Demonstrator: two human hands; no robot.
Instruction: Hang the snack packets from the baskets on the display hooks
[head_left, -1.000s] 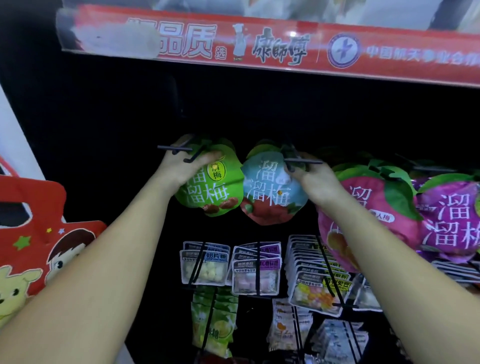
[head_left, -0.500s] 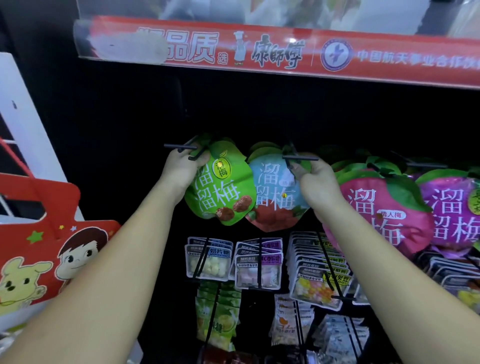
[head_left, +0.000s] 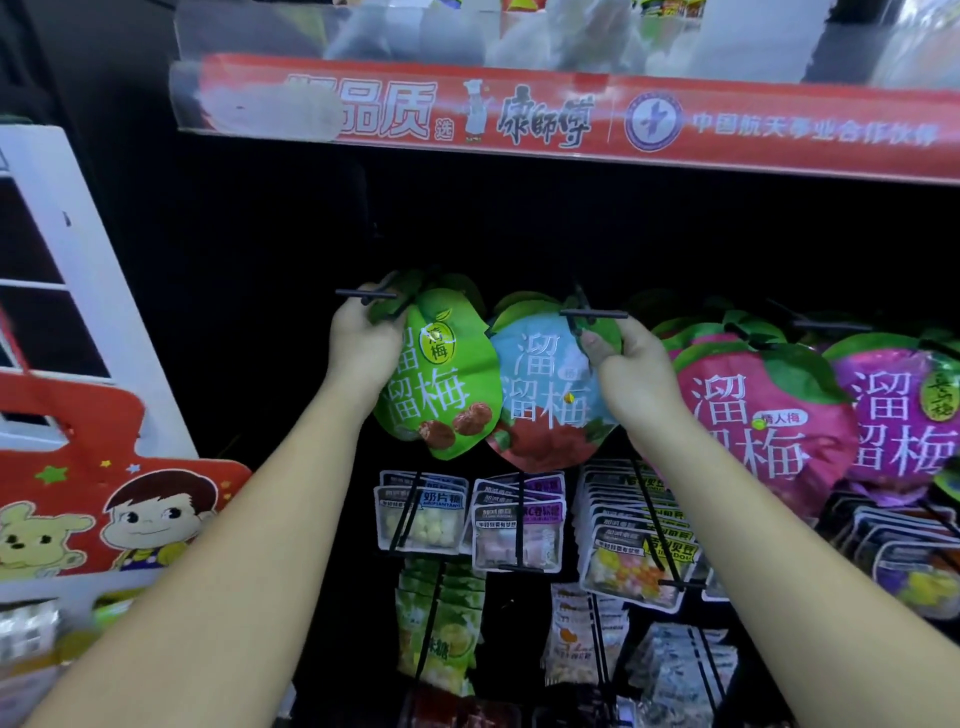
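A: While the left hand is gripping the leafy top of the green packet, what is showing of its fingers?

B: They are curling round the packet's upper edge, clamped on it, just under the black hook. Their tips are disappearing behind the foil. The hand is covering the packet's hole, so I cannot tell whether it is sitting on the hook.

A: And the right hand?

B: It is pinching the green leaf at the top of the blue packet, thumb in front, the other fingers hiding behind. That packet is hanging just below the second hook, its left edge meeting the green one. The hook's rod is running back into darkness.

A: What is getting cut off?

B: The purple packet is running off the right edge, beside the pink packets, which the right wrist is partly covering. Small candy packs are hanging lower down, their print too blurred to read. The red shelf strip overhead is carrying a smeared patch at its left end. The cartoon card display is standing at the left, partly out of frame.
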